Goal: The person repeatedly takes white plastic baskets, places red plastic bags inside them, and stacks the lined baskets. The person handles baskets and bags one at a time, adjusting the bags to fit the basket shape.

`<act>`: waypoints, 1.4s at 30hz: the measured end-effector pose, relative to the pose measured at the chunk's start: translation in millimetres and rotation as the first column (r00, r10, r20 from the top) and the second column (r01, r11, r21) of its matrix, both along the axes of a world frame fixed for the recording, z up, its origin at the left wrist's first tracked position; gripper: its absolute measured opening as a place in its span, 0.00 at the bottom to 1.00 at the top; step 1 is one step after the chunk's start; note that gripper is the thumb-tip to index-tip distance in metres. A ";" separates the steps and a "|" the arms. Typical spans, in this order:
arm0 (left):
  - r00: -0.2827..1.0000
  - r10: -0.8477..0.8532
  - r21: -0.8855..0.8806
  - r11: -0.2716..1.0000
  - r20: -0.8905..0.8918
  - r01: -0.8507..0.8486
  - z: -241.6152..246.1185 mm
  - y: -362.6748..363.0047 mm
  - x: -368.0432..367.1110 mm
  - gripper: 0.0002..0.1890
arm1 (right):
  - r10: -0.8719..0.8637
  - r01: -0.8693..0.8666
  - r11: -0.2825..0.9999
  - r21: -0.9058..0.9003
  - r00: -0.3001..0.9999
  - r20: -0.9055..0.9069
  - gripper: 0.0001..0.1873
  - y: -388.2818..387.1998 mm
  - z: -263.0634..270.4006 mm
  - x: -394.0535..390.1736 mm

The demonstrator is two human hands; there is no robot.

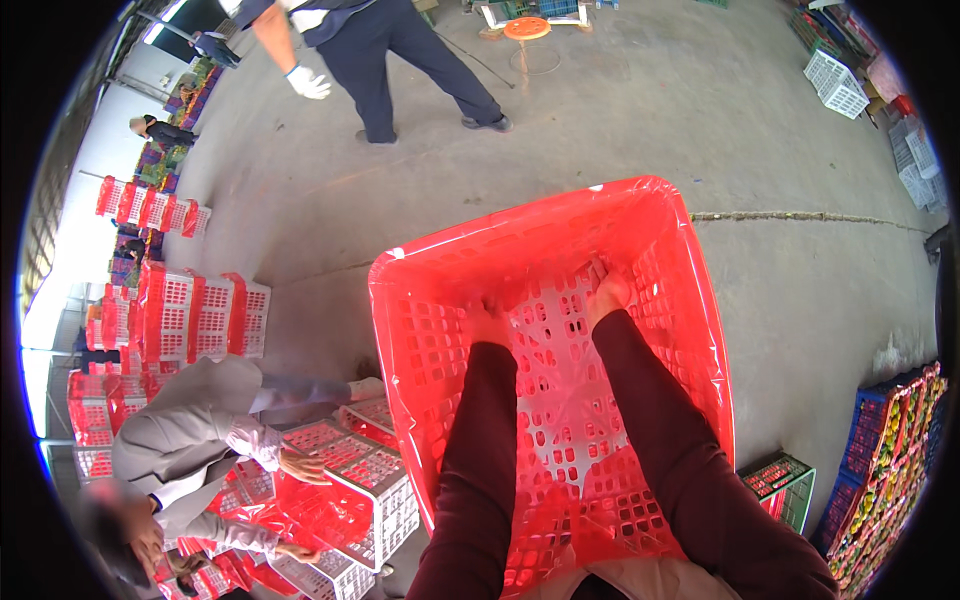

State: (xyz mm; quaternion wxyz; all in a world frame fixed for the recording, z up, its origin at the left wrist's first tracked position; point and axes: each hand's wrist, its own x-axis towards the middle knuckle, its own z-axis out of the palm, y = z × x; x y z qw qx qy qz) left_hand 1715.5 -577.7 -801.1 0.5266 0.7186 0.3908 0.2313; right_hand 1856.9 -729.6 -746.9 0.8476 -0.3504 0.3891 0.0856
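Note:
Before me stands a large plastic lattice crate (562, 360) lined with thin red plastic film (431, 330), which folds over the rim. Both of my arms reach down into it. My left hand (489, 319) is at the lining near the far left inside; it is blurred and its fingers are partly hidden. My right hand (610, 291) touches the film toward the far right corner, with fingers stretched out. At the bottom the film lies unevenly, and the pale slotted base shows through it.
At left a co-worker (187, 427) bends over white crates with red film (394, 517). Film-lined crates (206, 315) stand stacked behind. Ahead stands another person (405, 60) near an orange stool (527, 28). Blue crates of produce (862, 450) and a green crate (796, 495) stand at right.

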 end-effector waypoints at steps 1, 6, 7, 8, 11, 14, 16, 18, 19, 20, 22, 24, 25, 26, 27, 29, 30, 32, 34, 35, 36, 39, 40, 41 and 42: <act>0.997 -0.015 -0.046 0.999 0.080 0.019 -2.0 -0.5 4.0 0.06 | -0.011 0.012 1.000 -0.015 0.999 0.033 0.14 -1.5 -0.3 0.6; 0.842 0.302 -0.494 0.868 0.446 -0.050 8.9 -18.1 14.0 0.09 | -0.065 0.121 0.935 -0.333 0.982 0.175 0.10 -1.4 1.2 -19.3; 0.800 0.404 -0.566 0.818 0.443 -0.099 7.0 -29.6 -3.5 0.10 | -0.036 0.091 0.939 -0.330 0.985 0.170 0.11 3.9 4.8 -33.8; 0.746 0.504 -0.632 0.762 0.436 -0.145 5.9 -41.2 -21.2 0.10 | -0.006 0.060 0.943 -0.326 0.986 0.165 0.13 8.9 8.9 -52.8; 0.749 0.624 -0.708 0.632 0.222 -0.316 58.7 -99.6 9.6 0.14 | 0.146 -0.044 0.924 -0.380 0.959 0.244 0.13 -14.3 -5.6 -57.6; 0.721 0.682 -0.708 0.567 0.118 -0.421 105.8 -93.3 19.1 0.14 | 0.248 -0.193 0.959 -0.205 0.926 0.286 0.15 -0.3 19.2 -44.8; 0.812 0.557 -0.672 0.671 0.176 -0.314 90.9 -79.4 26.8 0.13 | 0.305 -0.253 0.936 -0.243 0.930 0.206 0.16 -19.8 -3.5 -9.3; 0.922 0.343 -0.514 0.832 0.182 -0.208 72.5 -59.4 16.2 0.12 | 0.339 -0.264 0.912 -0.314 0.916 0.214 0.17 -15.2 -13.3 -3.0; 0.969 0.217 -0.386 0.909 0.118 -0.157 64.7 -51.5 6.0 0.12 | 0.359 -0.251 0.890 -0.381 0.900 0.247 0.18 -12.2 -17.4 -19.5; 0.996 0.087 -0.214 0.974 0.018 -0.081 64.0 -42.0 -0.7 0.12 | 0.384 -0.235 0.866 -0.441 0.878 0.286 0.18 -6.2 -17.6 -30.8; 0.953 -0.224 0.099 0.964 -0.206 0.248 83.7 -63.7 29.1 0.11 | 0.541 -0.479 0.833 -0.277 0.811 0.222 0.17 -45.7 -67.8 -33.2; 0.776 -0.500 0.164 0.790 -0.385 0.591 104.0 -98.2 78.4 0.11 | 0.741 -0.508 0.660 -0.553 0.562 0.368 0.21 -100.7 -106.1 -11.1; 0.687 -0.463 0.147 0.761 -0.561 0.632 103.7 -61.5 28.0 0.11 | 0.861 -0.515 0.487 -0.705 0.420 0.287 0.15 -41.1 -50.5 -68.6; 0.581 -0.453 0.113 0.715 -0.676 0.689 119.8 -37.8 -13.4 0.11 | 0.935 -0.431 0.309 -0.848 0.302 0.186 0.10 -4.6 37.6 -110.0; 0.444 -0.541 0.075 0.571 -0.714 0.817 143.9 -55.7 -1.8 0.12 | 0.988 -0.411 0.112 -0.905 0.143 0.057 0.10 -14.8 49.1 -86.1; 0.159 -0.601 0.004 0.251 -0.784 0.968 184.1 -70.4 -34.3 0.12 | 0.917 -0.222 -0.309 -0.925 -0.327 -0.228 0.09 -39.3 113.7 -89.2; -0.014 -0.580 -0.147 0.183 -0.814 0.972 214.2 -91.5 -44.2 0.10 | 0.772 -0.055 -0.482 -0.875 -0.499 -0.394 0.09 -61.2 149.0 -89.0; -0.329 -0.615 -0.393 -0.034 -0.717 0.919 260.7 -130.4 -65.3 0.10 | 0.533 0.141 -0.618 -0.773 -0.647 -0.545 0.09 -108.8 199.8 -98.5; -0.321 -0.816 -0.397 -0.125 -0.480 0.909 271.2 -157.3 -108.1 0.13 | 0.208 0.158 -0.685 -0.711 -0.893 -0.398 0.09 -145.8 198.6 -125.3; -0.355 -0.825 -0.410 -0.167 -0.440 0.897 272.6 -173.3 -122.4 0.16 | 0.040 0.028 -0.798 -0.602 -0.994 -0.099 0.10 -166.8 175.1 -138.9; -0.556 -0.648 -0.569 -0.222 -0.520 0.792 263.0 -183.7 -137.7 0.17 | -0.143 0.285 -0.730 -0.621 -0.952 -0.270 0.14 -173.1 200.1 -159.3; -0.752 -0.306 -0.763 -0.109 -0.584 0.637 221.8 -200.2 -173.9 0.18 | -0.019 0.219 -0.932 -0.289 -0.825 -0.565 0.22 -242.1 130.2 -223.6; -0.635 -0.329 -0.636 -0.121 -0.698 0.762 179.7 -193.6 -204.9 0.16 | 0.139 0.081 -0.947 -0.310 -0.768 -0.626 0.22 -259.9 109.6 -232.7; -0.625 -0.340 -0.624 -0.130 -0.702 0.771 168.2 -194.2 -208.9 0.15 | 0.182 0.057 -0.944 -0.324 -0.732 -0.656 0.22 -264.4 95.8 -234.4; -0.620 -0.352 -0.614 -0.144 -0.701 0.776 159.3 -198.7 -208.0 0.15 | 0.170 0.075 -0.944 -0.321 -0.724 -0.669 0.21 -266.5 84.9 -235.7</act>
